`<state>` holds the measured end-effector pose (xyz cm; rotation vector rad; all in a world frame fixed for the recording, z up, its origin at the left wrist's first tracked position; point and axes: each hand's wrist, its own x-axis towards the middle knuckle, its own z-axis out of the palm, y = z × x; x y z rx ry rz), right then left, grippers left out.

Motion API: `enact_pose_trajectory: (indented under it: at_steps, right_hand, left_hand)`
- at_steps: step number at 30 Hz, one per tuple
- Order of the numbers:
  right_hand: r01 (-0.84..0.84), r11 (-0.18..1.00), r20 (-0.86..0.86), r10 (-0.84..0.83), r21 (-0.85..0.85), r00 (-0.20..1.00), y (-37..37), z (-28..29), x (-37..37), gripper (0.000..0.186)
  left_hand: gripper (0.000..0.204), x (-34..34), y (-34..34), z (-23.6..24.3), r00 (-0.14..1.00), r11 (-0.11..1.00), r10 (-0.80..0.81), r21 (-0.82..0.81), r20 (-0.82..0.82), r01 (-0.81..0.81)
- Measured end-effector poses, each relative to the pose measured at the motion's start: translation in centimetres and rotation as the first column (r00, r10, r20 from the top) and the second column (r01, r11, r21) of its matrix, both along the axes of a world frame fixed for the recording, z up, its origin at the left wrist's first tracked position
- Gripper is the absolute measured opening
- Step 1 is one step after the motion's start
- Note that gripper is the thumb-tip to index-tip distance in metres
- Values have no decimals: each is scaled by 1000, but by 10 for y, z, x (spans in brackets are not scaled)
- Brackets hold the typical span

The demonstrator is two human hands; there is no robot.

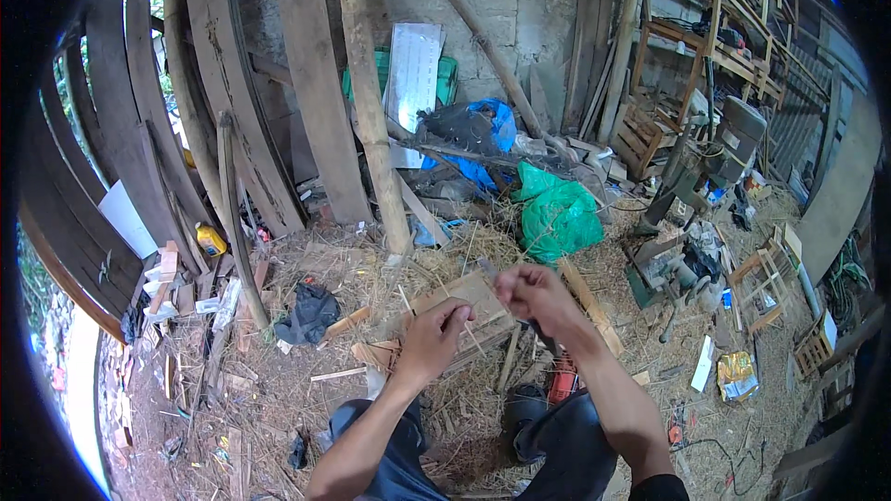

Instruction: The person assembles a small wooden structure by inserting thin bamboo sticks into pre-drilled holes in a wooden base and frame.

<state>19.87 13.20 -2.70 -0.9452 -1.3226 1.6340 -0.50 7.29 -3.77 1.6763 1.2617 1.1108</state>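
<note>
My left hand (434,340) is closed in a pinch on a thin pale wood stick (405,298), whose upper end sticks out beyond the fingers. Just right of it, my right hand (541,301) is closed around a knife. Its narrow grey blade (486,266) points up and to the left, and something dark shows below the palm. The two hands are close together but apart, above a wooden board (481,314) lying on the straw-littered ground.
A red tool (563,378) lies by my right leg. A green plastic bag (555,213) and a wooden post (369,102) stand ahead. A black bag (309,314) and yellow bottle (211,239) are at left, a yellow package (736,377) at right. Scrap wood covers the ground.
</note>
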Motion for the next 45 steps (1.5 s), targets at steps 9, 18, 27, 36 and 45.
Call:
enact_pose_trajectory:
  at_steps: [9, 18, 27, 36, 45]
  right_hand:
    - [202, 974, -216, -220, -101, 951, 7, -4, 15, 11]
    - [-45, 995, -124, 34, -88, 992, -4, 7, -4, 19]
    - [188, 980, -118, -180, 63, 977, 19, -4, 42, 16]
    - [48, 996, -213, -62, -70, 975, -14, 7, -10, 15]
    - [97, 994, -141, -104, -56, 985, 4, 12, 12, 13]
  left_hand:
    - [12, 1, -6, 10, 941, 964, 186, 240, -282, -118]
    - [16, 15, -5, 12, 971, 919, 157, 386, -179, -77]
    - [14, 12, -15, 19, 977, 968, 150, 223, -149, -115]
    - [15, 13, -8, 14, 969, 939, 175, 326, -173, -111]
    - [13, 14, -7, 10, 965, 925, 166, 371, -204, -80]
